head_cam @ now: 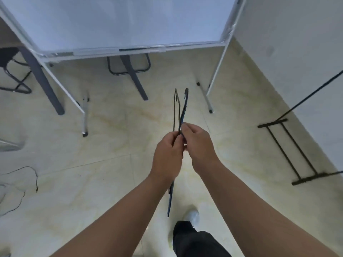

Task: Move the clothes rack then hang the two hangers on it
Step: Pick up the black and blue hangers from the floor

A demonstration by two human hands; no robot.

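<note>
My hands point(182, 145) hide the hangers' point(181, 108) middle; the clothes rack point(289, 145) at three o'clock is cut by the edge.

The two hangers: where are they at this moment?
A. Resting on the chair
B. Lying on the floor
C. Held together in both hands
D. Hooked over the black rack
C: the two hangers stick up from between the left hand and the right hand, while the clothes rack stands off to the right with nothing on its visible lower frame.
</note>
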